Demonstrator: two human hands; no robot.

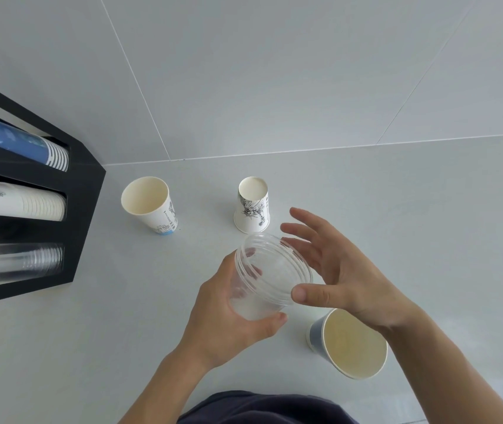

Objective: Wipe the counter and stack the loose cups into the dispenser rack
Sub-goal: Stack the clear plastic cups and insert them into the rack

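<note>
My left hand [228, 319] grips a clear plastic cup [270, 275] from below, holding it above the pale counter [121, 347]. My right hand [335, 270] hovers beside the cup's rim with fingers spread, thumb close to the rim. A white paper cup [149, 203] stands upright at the back left. Another white cup with a black drawing [252, 209] stands upside down behind my hands. A blue paper cup [351, 344] stands upright under my right wrist. The black dispenser rack [85, 209] is at the left.
The rack's three slots hold stacks lying sideways: blue cups [23, 142] on top, white cups [17, 201] in the middle, clear cups [20, 263] at the bottom. A tiled wall [274, 71] rises behind the counter. My dark clothing [259, 408] shows at the bottom edge.
</note>
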